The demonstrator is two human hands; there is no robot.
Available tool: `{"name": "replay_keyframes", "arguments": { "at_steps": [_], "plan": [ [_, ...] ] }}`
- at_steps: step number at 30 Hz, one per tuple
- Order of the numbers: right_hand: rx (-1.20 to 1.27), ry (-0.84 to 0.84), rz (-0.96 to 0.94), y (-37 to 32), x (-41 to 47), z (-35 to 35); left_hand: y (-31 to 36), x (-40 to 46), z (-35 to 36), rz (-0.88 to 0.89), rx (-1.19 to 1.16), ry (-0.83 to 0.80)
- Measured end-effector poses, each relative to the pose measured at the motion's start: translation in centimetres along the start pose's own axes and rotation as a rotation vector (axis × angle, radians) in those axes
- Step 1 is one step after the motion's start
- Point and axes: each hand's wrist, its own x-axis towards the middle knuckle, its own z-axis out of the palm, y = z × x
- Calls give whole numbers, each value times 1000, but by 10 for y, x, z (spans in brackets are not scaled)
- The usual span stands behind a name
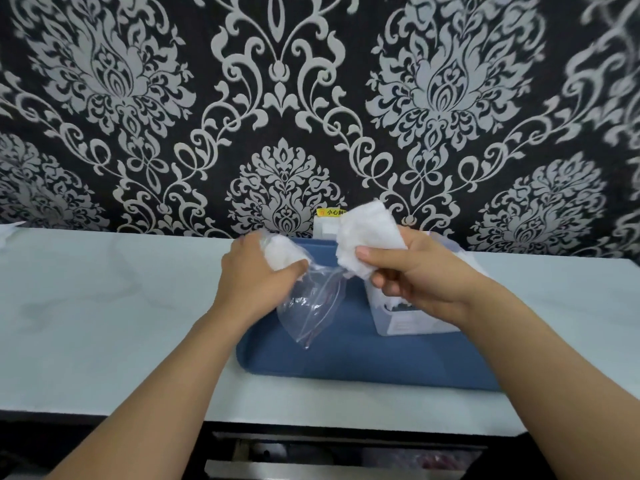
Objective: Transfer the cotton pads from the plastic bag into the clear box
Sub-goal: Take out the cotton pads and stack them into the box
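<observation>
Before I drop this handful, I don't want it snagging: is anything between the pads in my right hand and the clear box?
Nothing visible: the right hand holds the cotton pads directly above the clear box.

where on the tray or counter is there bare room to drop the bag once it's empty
Bare counter lies left of the blue tray, up to the wall, and more lies right of the clear box. The tray's near strip is bare too. It is crowded mid-tray, where the left hand holds the plastic bag and the right hand grips cotton pads.
</observation>
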Motion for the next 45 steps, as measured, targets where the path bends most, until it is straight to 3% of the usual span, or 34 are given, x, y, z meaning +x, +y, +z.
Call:
{"name": "replay_keyframes", "arguments": {
  "at_steps": [2,4,7,9,11,13,15,19,22,24,27,30,34,39,43,45],
  "plan": [
    [103,-60,101,0,-1,-1,14,-7,-2,154,18,181],
    [262,-113,208,1,0,-2,30,-13,-2,316,-217,198],
    [585,-244,309,0,5,-6,51,-24,12,269,-610,-205],
    [756,-338,315,1,7,-11,59,-27,20,84,-797,-435],
    [830,-389,302,2,9,-18,63,-27,23,-91,-992,-590],
    [846,-411,300,3,10,-22,64,-27,22,-123,-1060,-670],
    [834,-389,302,5,9,-28,64,-26,27,-83,-979,-655],
    [756,-254,269,4,5,-34,67,-26,41,-2,-735,-465],
    [664,-121,138,-3,-2,-47,70,-24,38,-27,-752,-404],
    [412,-52,-5,-3,-8,-65,71,-24,35,-59,-807,-365],
    [-14,-158,-64,3,-22,-74,72,-26,35,-54,-759,-308],
    [-188,-290,-26,9,-30,-69,76,-29,35,1,-730,-288],
    [-410,-212,-102,8,-29,-70,74,-30,38,50,-676,-298],
    [-512,-64,-210,15,-25,-71,71,-33,42,219,-578,-179],
    [-402,-26,-225,14,-22,-65,71,-30,42,342,-485,-138],
    [-321,-21,-232,14,-22,-58,74,-31,42,295,-450,-146]
  ]
}}
